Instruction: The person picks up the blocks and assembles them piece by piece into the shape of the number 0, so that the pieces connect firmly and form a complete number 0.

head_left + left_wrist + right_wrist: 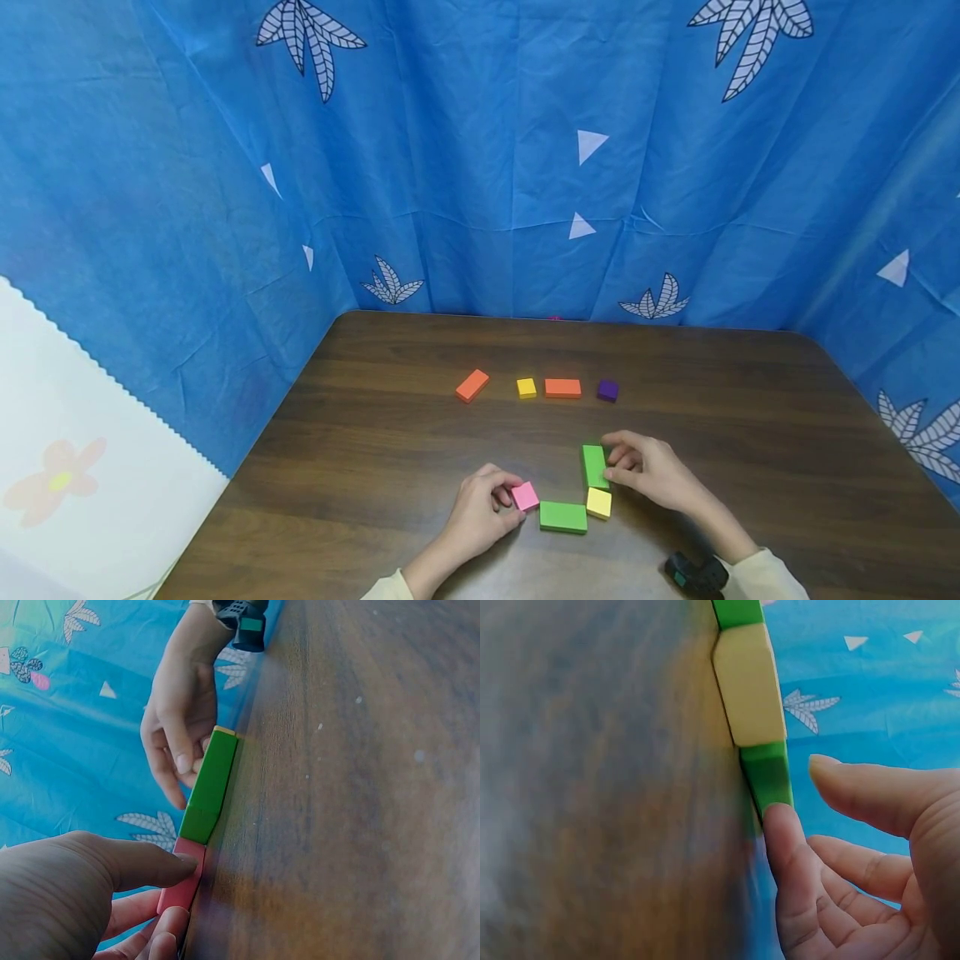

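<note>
My left hand [483,510] pinches a pink cube [526,497] between thumb and fingers, down on the table. In the left wrist view, the pink cube [174,895] meets the end of a green rectangular block [208,791]. A pale yellow cube [598,503] sits at that green block's right end. From the yellow cube a second green block [595,465] runs away from me, making a corner. Beside this second block is my right hand [651,468], its thumb raised apart in the right wrist view and one fingertip [781,819] at the block's end.
Farther back on the brown table [390,450] lie a slanted orange block [472,386], a yellow cube [527,388], another orange block [562,389] and a purple cube [608,391]. A blue patterned curtain [465,167] hangs behind the table. A black device [697,575] is at my right wrist.
</note>
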Demonstrator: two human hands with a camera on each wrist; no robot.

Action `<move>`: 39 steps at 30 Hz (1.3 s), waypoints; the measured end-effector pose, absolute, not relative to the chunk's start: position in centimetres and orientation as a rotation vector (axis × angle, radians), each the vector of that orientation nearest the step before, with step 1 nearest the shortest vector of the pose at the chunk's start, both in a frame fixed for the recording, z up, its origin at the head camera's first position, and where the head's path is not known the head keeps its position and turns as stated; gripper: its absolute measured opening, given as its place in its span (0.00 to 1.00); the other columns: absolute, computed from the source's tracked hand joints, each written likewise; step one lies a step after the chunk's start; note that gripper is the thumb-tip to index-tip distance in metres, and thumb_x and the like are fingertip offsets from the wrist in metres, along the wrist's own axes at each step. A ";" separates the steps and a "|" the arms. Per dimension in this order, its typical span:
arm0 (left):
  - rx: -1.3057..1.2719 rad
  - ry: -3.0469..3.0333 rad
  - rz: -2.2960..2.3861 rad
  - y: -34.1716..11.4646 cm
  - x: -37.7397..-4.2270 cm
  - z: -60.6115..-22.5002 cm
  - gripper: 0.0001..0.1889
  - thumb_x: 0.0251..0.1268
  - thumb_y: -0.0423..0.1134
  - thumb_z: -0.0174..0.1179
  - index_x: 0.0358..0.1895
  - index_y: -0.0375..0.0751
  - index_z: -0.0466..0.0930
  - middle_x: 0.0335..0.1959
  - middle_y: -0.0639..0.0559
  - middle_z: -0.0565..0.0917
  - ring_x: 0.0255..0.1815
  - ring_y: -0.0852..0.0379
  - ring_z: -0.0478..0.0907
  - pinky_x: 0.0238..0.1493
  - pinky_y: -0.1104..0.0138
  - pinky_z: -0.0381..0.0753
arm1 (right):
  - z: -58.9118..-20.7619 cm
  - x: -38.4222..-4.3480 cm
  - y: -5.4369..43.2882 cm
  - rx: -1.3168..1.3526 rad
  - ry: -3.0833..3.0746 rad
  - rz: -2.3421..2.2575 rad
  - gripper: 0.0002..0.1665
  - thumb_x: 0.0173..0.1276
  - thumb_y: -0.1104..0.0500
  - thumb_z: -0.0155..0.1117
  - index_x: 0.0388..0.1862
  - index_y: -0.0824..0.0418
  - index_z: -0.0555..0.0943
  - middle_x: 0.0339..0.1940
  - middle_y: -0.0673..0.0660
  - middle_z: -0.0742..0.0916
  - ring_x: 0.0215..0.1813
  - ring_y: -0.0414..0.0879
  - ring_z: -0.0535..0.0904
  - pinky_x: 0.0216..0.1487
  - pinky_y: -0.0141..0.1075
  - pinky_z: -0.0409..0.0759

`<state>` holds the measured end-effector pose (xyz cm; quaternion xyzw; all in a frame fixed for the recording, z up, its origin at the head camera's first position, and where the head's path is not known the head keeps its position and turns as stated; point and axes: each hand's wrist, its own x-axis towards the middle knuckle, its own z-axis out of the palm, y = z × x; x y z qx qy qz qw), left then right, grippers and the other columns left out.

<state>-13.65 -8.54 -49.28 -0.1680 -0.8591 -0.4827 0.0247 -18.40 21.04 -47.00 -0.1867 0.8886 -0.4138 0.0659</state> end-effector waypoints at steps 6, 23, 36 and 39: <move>-0.517 -2.655 -1.496 -8.5 -13.6 -49.3 0.16 0.41 0.26 0.72 0.38 0.35 0.85 0.30 0.54 0.79 0.27 0.69 0.73 0.29 0.77 0.75 | -46.3 -19.5 21.8 -0.421 2.807 -1.218 0.27 0.62 0.59 0.70 0.58 0.68 0.77 0.38 0.55 0.84 0.35 0.38 0.79 0.28 0.31 0.78; -0.516 -2.674 -1.484 -8.6 -13.8 -49.4 0.15 0.42 0.27 0.73 0.39 0.37 0.85 0.31 0.55 0.79 0.28 0.69 0.73 0.29 0.77 0.74 | -46.5 -27.3 22.3 -0.149 2.983 -1.075 0.28 0.63 0.60 0.68 0.60 0.71 0.75 0.53 0.70 0.79 0.41 0.53 0.81 0.44 0.47 0.83; -0.513 -2.678 -1.483 -8.6 -13.8 -49.4 0.16 0.42 0.27 0.73 0.39 0.36 0.85 0.31 0.55 0.79 0.28 0.70 0.72 0.30 0.77 0.74 | -47.5 -27.8 21.9 -0.131 2.992 -1.076 0.19 0.63 0.63 0.68 0.52 0.70 0.80 0.46 0.67 0.81 0.38 0.51 0.78 0.41 0.42 0.80; -0.510 -2.678 -1.485 -8.6 -13.8 -49.4 0.16 0.42 0.27 0.73 0.39 0.36 0.85 0.31 0.55 0.79 0.28 0.70 0.72 0.30 0.77 0.74 | -47.4 -27.4 21.8 -0.162 2.990 -1.076 0.19 0.63 0.63 0.68 0.52 0.68 0.81 0.46 0.66 0.82 0.38 0.50 0.78 0.40 0.39 0.79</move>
